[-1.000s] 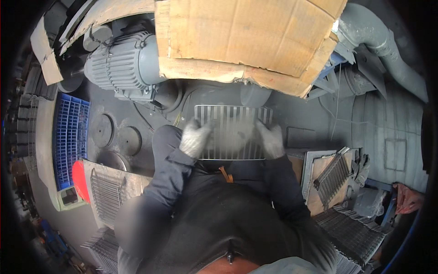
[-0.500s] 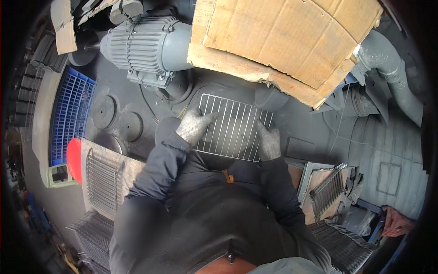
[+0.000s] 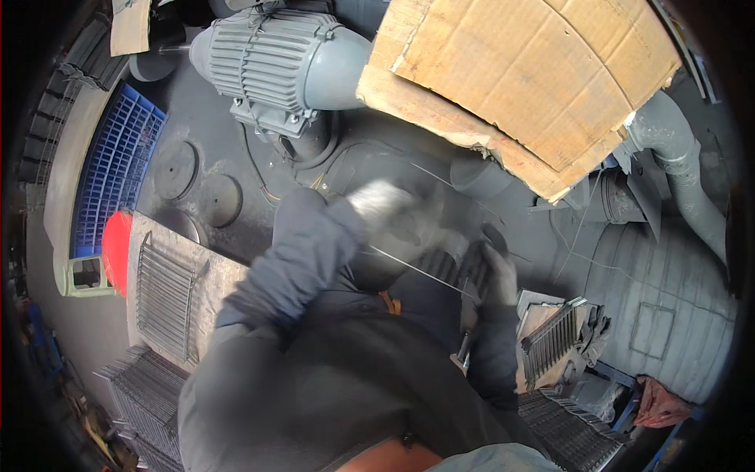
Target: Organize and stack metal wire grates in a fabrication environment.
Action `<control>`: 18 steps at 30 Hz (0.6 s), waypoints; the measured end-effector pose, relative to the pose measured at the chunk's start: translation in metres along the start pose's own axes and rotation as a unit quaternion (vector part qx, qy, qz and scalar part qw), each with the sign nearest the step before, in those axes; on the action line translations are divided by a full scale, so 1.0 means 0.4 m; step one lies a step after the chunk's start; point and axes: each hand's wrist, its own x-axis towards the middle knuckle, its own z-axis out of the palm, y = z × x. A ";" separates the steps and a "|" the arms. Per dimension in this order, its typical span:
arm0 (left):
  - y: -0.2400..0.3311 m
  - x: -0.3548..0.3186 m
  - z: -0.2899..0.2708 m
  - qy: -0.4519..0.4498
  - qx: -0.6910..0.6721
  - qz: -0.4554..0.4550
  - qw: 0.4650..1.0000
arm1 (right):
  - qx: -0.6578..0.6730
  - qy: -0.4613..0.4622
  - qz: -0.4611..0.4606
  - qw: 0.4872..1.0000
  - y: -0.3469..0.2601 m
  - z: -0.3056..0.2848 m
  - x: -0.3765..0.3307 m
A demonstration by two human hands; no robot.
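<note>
A wire rack (image 3: 421, 271) is in front of my lap, badly smeared by motion; one long bright edge wire shows most clearly. My gloved left hand (image 3: 381, 203) is over the rack's left part, and blur hides how its fingers lie. At the rack's right end, my gloved right hand (image 3: 499, 271) has its fingers curled around the side.
Dark wire racks (image 3: 165, 303) lie on a board at my left, with a stack (image 3: 145, 401) below. More racks (image 3: 554, 338) are at my right. Ahead stand a grey motor (image 3: 263, 63) and a cardboard-covered machine (image 3: 519, 79). A blue crate (image 3: 118, 173) is at far left.
The rack has gone from flat and sharp to blurred and turned. My left hand has moved right, while my right hand has moved slightly right and nearer to me. The whole view has shifted a little.
</note>
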 end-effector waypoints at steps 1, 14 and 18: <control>0.113 -0.051 -0.016 0.024 -0.180 -0.118 0.976 | -0.004 0.017 -0.028 0.999 0.014 0.027 0.037; 0.162 0.086 0.199 -0.213 0.488 0.196 0.823 | -0.007 0.177 -0.039 0.983 -0.050 -0.193 -0.139; 0.040 0.065 0.132 -0.063 0.297 0.196 0.932 | -0.028 0.138 -0.024 0.990 -0.051 -0.085 -0.088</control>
